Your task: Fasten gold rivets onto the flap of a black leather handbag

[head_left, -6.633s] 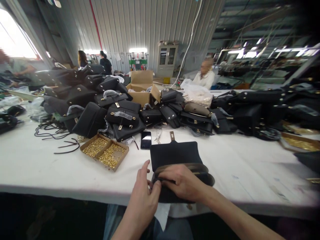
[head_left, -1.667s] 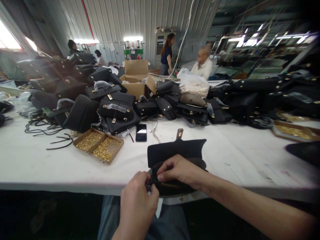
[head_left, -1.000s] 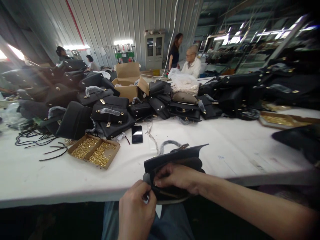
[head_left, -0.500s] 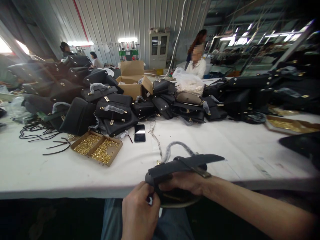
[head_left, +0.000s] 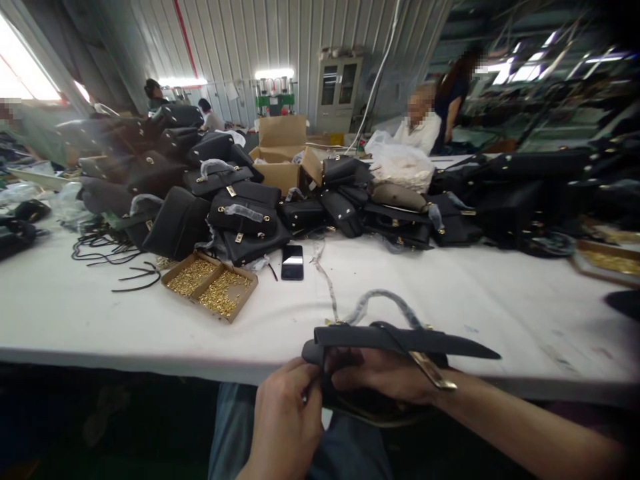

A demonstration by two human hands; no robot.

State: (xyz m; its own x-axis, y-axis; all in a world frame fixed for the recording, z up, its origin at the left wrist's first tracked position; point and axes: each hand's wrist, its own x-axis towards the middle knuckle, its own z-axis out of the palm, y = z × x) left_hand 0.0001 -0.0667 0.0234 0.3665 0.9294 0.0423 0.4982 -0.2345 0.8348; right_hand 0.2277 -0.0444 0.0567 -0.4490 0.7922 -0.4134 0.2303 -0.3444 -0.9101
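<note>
A black handbag (head_left: pixel 380 339) is at the table's front edge above my lap, its flap up and its mouth facing me. Its top handle (head_left: pixel 387 293) is wrapped in clear plastic, and a gold metal piece (head_left: pixel 434 372) hangs from a strap across the flap. My left hand (head_left: pixel 287 413) is closed, thumb and fingers pinching the bag's left side edge. Inside the bag's mouth is my right hand (head_left: pixel 385 377), its bent fingers at the same left side from within; the fingertips are in shadow. A small white tag (head_left: pixel 327 419) shows below the left hand.
A divided cardboard tray (head_left: pixel 230 317) of small gold fittings and a phone (head_left: pixel 293 263) lie on the white-covered table (head_left: pixel 130 327). Piled black handbags (head_left: pixel 245 217) line the back, around an open carton (head_left: pixel 280 170). Another fittings tray (head_left: pixel 607 263) is at right. Several people work beyond.
The view has swung left, so the scene sits further right. The bag's flap has tipped slightly and its gold piece hangs lower. Both hands keep their places on the bag.
</note>
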